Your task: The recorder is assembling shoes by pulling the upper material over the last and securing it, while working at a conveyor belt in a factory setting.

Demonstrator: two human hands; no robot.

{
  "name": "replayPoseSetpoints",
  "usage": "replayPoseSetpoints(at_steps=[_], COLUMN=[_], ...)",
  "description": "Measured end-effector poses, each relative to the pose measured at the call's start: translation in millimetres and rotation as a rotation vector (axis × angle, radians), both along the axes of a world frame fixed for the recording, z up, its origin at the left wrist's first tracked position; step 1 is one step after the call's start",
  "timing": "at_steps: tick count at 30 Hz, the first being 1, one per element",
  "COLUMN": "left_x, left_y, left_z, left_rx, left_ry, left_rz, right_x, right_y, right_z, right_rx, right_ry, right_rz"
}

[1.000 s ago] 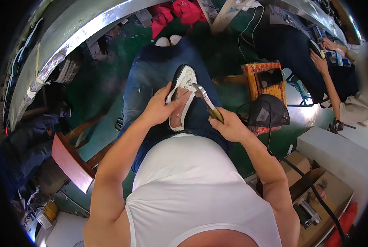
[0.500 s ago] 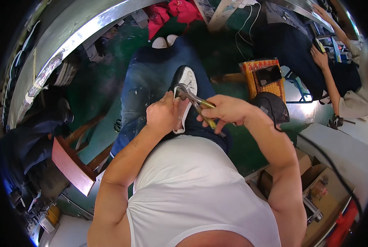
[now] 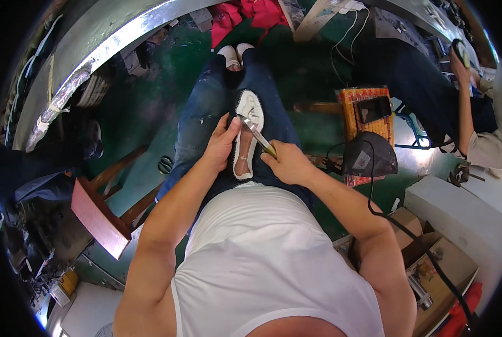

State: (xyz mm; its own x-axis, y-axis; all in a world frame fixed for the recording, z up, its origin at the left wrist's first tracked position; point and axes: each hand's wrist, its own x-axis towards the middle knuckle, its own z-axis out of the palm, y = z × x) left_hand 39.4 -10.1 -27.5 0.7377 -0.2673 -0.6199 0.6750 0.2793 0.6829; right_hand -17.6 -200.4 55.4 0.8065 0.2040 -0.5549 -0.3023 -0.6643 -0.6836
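Holding pincers point(image 3: 256, 132), right grip point(image 3: 289, 164) flanks the shoe point(image 3: 243, 157).

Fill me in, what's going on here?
A person has a whitish, open-topped shoe on their jeans, toe pointing away. The left hand holds its left edge, and the right hand holds pliers, their head at that edge near the left thumb; whether they grip it I can't tell. To the right, a dark phone lies on an orange pad.
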Motion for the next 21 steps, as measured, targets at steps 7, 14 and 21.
replayPoseSetpoints(at_steps=[7,14,21], left_x=[5.0,17.1,19.7], left_y=[-13.6,-26.0,-26.6], left_z=[17.2,43.3,28.7], left_rx=[-0.036,0.242,0.387], left_ry=[-0.033,-0.075,-0.045], left_rz=[-0.065,-0.221,-0.241], right_x=[1.6,25.2,51.6], right_y=[-51.3,-85.0,-80.6], right_z=[-21.7,15.4,36.7], right_rx=[0.769,0.438,0.132], right_ry=[0.711,0.627,0.234], right_rz=[-0.282,-0.07,0.098])
